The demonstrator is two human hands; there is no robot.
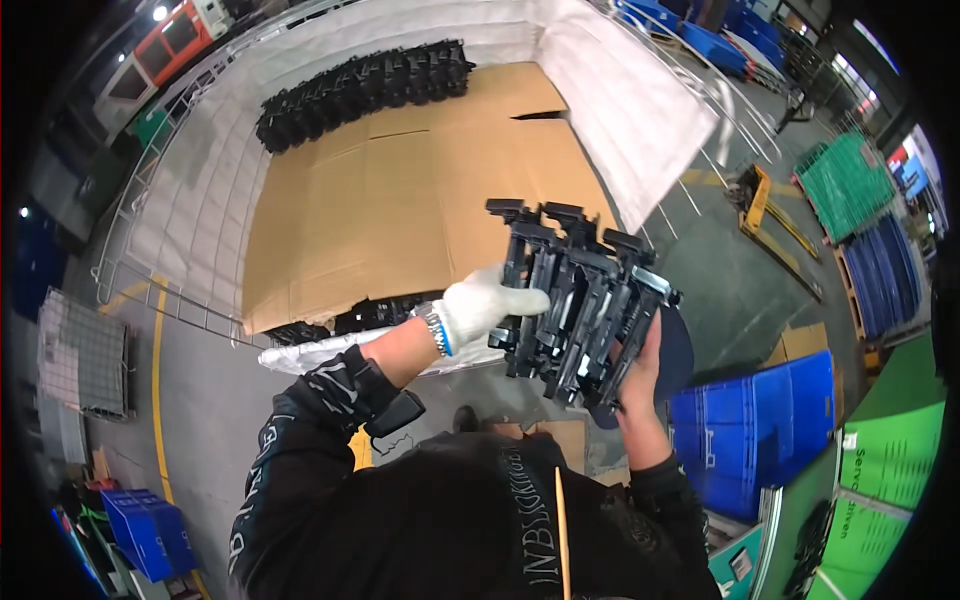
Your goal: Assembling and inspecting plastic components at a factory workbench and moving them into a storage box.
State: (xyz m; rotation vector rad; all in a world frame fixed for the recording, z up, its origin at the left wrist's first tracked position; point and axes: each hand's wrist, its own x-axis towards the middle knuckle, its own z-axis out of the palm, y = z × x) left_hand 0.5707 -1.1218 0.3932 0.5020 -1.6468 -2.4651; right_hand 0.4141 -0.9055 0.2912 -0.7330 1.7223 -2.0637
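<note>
Between my two hands I hold a bundle of long black plastic parts [575, 300], several of them pressed side by side and standing roughly upright. My left hand [488, 308], in a white glove, grips the bundle's left side with the thumb laid across the front. My bare right hand [643, 372] clasps the right side from below, its fingers partly hidden behind the parts. Beyond them a large wire cage [125, 230] with a white liner holds a brown cardboard sheet [400, 210]. A row of similar black parts [365, 90] stands on the sheet's far end.
More black parts [375, 315] show under the cardboard's near edge. Blue crates [755, 420] stand close on my right, beside a green machine [895, 460]. A yellow pallet jack [775, 225] is parked farther right. Another mesh cage [85, 355] and a blue bin [150, 530] are at left.
</note>
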